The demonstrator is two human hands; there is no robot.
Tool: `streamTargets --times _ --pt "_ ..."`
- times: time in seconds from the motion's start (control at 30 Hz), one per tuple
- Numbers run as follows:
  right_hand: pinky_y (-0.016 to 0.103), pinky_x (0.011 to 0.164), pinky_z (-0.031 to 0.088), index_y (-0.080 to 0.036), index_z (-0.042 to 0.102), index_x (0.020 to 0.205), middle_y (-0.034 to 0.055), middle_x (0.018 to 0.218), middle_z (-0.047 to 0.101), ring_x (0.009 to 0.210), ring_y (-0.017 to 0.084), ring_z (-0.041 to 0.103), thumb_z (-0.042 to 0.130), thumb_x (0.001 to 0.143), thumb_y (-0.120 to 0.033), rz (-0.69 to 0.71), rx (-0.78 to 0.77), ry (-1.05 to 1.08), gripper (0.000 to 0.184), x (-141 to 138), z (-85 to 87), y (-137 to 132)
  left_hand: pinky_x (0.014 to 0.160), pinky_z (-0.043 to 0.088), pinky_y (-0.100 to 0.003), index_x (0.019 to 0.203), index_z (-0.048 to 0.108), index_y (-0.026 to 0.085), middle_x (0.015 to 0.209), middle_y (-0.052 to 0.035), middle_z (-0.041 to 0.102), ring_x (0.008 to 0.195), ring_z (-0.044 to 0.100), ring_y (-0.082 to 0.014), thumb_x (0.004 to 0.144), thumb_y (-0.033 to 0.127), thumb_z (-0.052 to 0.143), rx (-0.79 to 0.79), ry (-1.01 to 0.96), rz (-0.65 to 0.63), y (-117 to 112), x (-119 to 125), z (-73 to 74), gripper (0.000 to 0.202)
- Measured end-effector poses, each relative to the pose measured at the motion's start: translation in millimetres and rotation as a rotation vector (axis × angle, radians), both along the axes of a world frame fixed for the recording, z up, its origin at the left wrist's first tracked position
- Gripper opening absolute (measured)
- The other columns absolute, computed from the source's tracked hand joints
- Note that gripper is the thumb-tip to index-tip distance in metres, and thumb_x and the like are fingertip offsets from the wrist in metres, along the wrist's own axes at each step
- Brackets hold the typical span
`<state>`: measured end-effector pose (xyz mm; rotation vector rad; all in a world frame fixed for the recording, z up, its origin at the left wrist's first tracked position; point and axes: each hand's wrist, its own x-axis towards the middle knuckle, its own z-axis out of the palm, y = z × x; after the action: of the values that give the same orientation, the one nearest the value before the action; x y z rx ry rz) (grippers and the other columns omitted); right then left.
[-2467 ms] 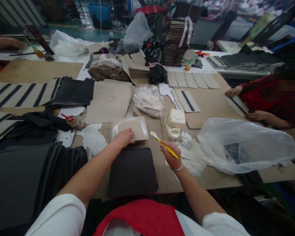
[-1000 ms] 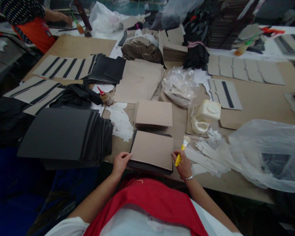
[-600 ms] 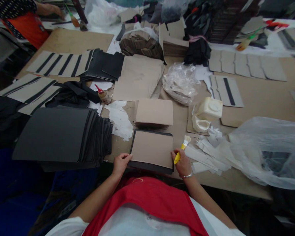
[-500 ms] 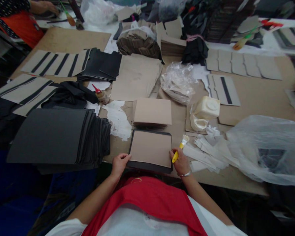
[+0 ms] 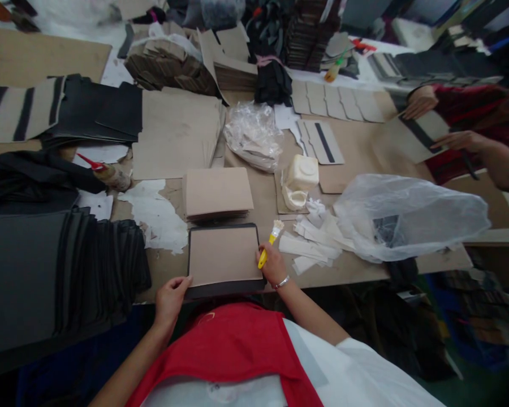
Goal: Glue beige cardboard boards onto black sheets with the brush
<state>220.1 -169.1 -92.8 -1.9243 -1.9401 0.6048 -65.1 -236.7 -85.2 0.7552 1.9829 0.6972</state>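
Observation:
A tan cardboard sheet lies on a slightly larger black sheet at the table's front edge. The black shows as a border, widest on the near side. My left hand pinches the near left corner of the tan sheet between thumb and fingers. On the opposite side, my right hand grips a paintbrush with a yellow handle and pale bristles pointing away from me. Its fingers also touch the sheets' right edge. Just behind lies a stack of tan cardboard pieces.
Black sheets are piled at left, near a red-tipped glue bottle. A cut-open white jug, paper strips and a clear plastic bag sit to the right. A co-worker's hands hold a striped board at far right.
The view has swung right, so things appear further left and the co-worker at right has come into view. My hands keep their places on the sheets, with the brush still held.

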Motion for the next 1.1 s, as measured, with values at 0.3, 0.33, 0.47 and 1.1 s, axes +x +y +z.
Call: streamTargets --times 0.3,0.33,0.47,1.1 --pt "0.026 0.065 0.042 -0.017 0.055 0.094 0.0053 0.078 0.063 0.071 0.017 0.058 0.048 0.080 -0.023 0.026 -0.006 -0.061 0.017 -0.8 -0.4 1.7 0.058 0.039 -0.022 0.072 0.069 0.013 0.064 -0.0012 0.063 0.061 0.054 -0.0137 0.057 0.054 0.066 -0.008 -0.047 0.038 0.5 -0.2 -4.9 0.044" --pt "0.026 0.065 0.041 -0.017 0.055 0.094 0.0052 0.078 0.063 0.070 0.017 0.058 0.047 0.080 -0.023 0.030 -0.007 -0.066 0.017 -0.8 -0.8 2.0 0.058 0.039 -0.022 0.072 0.069 0.013 0.064 -0.0011 0.063 0.061 0.054 -0.0136 0.058 0.053 0.066 -0.013 -0.047 0.046 0.9 0.4 -4.3 0.043" --pt "0.026 0.064 0.041 -0.017 0.056 0.095 0.0058 0.079 0.063 0.071 0.017 0.058 0.047 0.080 -0.023 0.070 -0.010 -0.078 0.019 -1.1 -0.7 1.3 0.056 0.038 -0.021 0.071 0.069 0.013 0.063 -0.0013 0.063 0.060 0.053 -0.0130 0.060 0.049 0.065 -0.006 -0.023 0.053 2.6 2.5 -1.6 0.038" --pt "0.028 0.060 0.037 -0.014 0.056 0.102 0.0081 0.076 0.059 0.067 0.018 0.052 0.052 0.080 -0.031 0.082 0.019 -0.375 0.028 -7.6 10.3 5.9 0.094 0.039 -0.040 0.119 0.053 0.014 0.123 -0.0156 0.053 0.115 0.047 -0.0256 0.076 0.022 0.055 0.268 0.619 -0.581 16.4 -12.5 9.6 0.043"
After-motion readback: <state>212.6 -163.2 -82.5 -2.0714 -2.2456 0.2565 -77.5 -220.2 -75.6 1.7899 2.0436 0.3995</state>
